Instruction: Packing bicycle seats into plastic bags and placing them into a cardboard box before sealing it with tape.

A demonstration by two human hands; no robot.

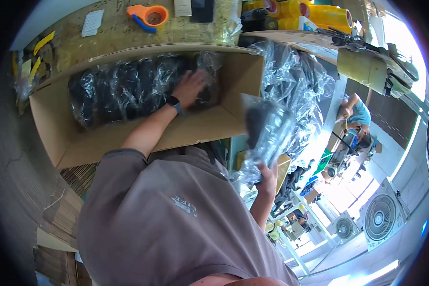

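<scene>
An open cardboard box point(214, 125) stretches in front of me. Inside it, a row of black items in clear plastic bags point(128, 88) stands side by side along the far wall. My left hand point(193, 88), with a dark watch on its wrist, rests on the right end of that row, fingers spread. To the right of the box, my right hand point(268, 177) grips the lower end of a clear plastic bag with a black item point(269, 126) in it, held up and tilted. What the black item is, I cannot make out through the film.
Beyond the box, an orange tape dispenser point(150, 16) lies on a worn tabletop. Yellow tape rolls point(319, 16) are at the upper right. More plastic-wrapped dark items point(295, 81) pile beside the box. Flattened cardboard point(62, 214) stands at left. Farther right are another person point(357, 114) and fans point(379, 217).
</scene>
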